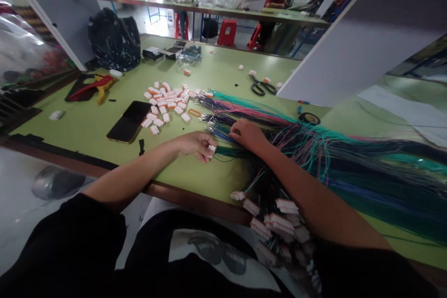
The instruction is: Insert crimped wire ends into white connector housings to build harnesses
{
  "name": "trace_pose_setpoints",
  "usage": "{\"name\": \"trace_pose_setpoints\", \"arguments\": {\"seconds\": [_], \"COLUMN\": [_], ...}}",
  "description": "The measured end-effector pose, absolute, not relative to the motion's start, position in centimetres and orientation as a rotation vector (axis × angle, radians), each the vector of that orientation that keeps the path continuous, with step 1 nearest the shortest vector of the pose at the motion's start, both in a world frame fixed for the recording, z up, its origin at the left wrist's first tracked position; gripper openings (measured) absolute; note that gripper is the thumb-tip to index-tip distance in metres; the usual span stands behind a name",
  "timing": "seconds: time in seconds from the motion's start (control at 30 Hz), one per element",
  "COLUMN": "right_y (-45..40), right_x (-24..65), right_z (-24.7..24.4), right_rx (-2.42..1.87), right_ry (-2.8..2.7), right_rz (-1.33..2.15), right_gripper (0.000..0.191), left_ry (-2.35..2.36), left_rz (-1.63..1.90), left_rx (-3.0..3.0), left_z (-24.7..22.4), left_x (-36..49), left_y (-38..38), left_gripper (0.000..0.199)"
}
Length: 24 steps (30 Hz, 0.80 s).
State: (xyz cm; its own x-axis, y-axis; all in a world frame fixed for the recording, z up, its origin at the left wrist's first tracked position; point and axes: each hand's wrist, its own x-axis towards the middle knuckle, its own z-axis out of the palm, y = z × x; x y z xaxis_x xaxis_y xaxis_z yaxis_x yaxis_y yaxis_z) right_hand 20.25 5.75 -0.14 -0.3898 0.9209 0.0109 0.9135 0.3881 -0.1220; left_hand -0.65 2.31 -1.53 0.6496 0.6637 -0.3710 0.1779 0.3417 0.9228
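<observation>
My left hand (197,144) pinches a small white connector housing (211,148) above the front part of the green table. Dark green wires run from that housing toward the right. My right hand (246,134) rests over the bundle of wires (240,116), its fingers curled near the blue wires' metal-tipped ends; whether it grips one is hidden. Beyond my left hand lies a heap of loose white-and-orange connector housings (169,98). Wired connectors (279,223) hang in a cluster over the table's front edge, below my right forearm.
A black phone (129,122) lies left of the heap. Red-and-yellow pliers (92,87) sit farther left, black scissors (261,86) at the back. A roll of black tape (310,118) is beside the wires. A grey panel (359,32) rises at the right; a dark bag (114,39) stands back left.
</observation>
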Motion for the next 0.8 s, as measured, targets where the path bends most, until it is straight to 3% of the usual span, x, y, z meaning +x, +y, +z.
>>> {"name": "trace_pose_setpoints", "arguments": {"seconds": [0.2, 0.33, 0.47, 0.63, 0.8], "right_y": [6.0, 6.7, 6.9, 5.1, 3.3], "right_x": [20.6, 21.3, 22.6, 22.2, 19.3], "right_z": [1.2, 2.1, 3.2, 3.7, 3.0], "right_rx": [-1.932, -1.983, -1.864, -1.387, -1.21], "right_ry": [-2.443, -2.541, -2.397, -1.884, -2.241], "right_rz": [0.287, 0.446, 0.7, 1.204, 0.964], "right_gripper": [0.021, 0.013, 0.013, 0.009, 0.015], "left_ry": [0.841, 0.831, 0.848, 0.774, 0.703], "left_rz": [0.419, 0.489, 0.535, 0.626, 0.715], "left_rx": [1.174, 1.122, 1.085, 1.049, 0.945], "left_z": [-1.7, -1.8, -1.9, -2.3, -2.6], "left_x": [-0.6, -0.5, -0.5, -0.3, -0.1], "left_y": [2.2, 2.3, 2.2, 2.1, 2.3], "left_gripper": [0.034, 0.037, 0.034, 0.029, 0.033]}}
